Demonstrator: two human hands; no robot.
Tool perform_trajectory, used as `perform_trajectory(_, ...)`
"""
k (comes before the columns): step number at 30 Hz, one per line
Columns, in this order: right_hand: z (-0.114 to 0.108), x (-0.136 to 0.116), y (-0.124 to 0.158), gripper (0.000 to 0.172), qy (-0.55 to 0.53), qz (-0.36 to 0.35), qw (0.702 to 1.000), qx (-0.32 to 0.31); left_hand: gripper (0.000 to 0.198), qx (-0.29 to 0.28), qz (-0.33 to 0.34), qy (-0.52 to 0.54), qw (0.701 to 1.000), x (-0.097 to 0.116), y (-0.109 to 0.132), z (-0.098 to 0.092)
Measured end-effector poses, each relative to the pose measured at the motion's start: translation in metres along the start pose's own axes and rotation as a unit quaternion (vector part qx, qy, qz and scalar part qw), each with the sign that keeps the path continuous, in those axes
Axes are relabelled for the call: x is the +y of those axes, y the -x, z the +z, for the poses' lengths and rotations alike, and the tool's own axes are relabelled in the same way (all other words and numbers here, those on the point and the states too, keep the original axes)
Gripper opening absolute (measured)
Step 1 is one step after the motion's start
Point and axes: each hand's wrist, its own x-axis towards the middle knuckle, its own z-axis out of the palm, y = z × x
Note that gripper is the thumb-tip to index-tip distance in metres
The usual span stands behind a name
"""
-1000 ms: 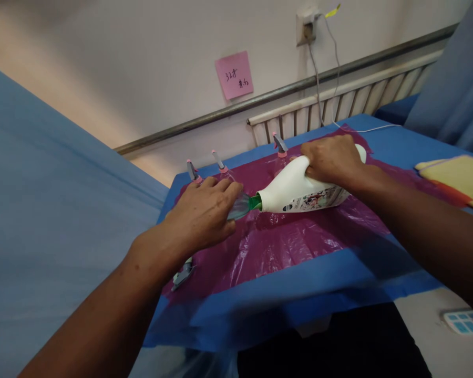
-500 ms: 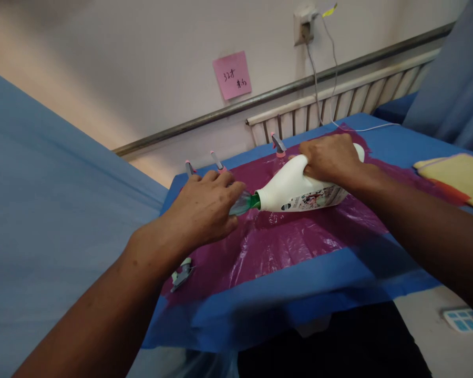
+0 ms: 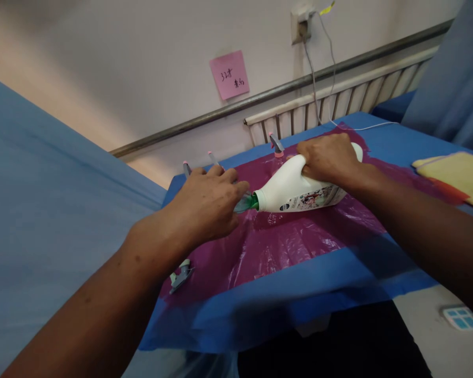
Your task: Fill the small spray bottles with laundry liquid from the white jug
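Table (image 3: 260,302) lies under a purple sheet (image 3: 284,239); over the sheet, the white jug (image 3: 294,191) is tipped on its side, its pose much as a second ago; the right hand (image 3: 326,156) grips it from above; the left hand (image 3: 208,209), curled around a clear vessel (image 3: 242,204), has edged toward the jug, hiding more of the vessel; the green neck (image 3: 255,201) still meets the jug's mouth, so the join seems well held; whether anything flows, I cannot tell.
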Motion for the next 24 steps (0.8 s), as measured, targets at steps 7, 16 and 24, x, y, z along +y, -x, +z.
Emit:
perform_trajectory(7, -0.002, 0.0, 0.0, 0.033, 0.019, -0.005, 1.0, -0.003, 0.052, 0.001, 0.004, 0.003, 1.0, 0.001, -0.001, -0.002)
perform_trajectory(16, -0.006, 0.006, 0.003, 0.032, 0.014, 0.034, 0.999, -0.009, 0.062, 0.036, -0.014, 0.032, 0.999, -0.004, 0.011, 0.002)
perform_trajectory(24, -0.006, 0.024, 0.006, 0.041, 0.021, 0.065, 0.998, -0.011, 0.062, 0.125, -0.042, 0.181, 0.975, -0.012, 0.031, 0.03)
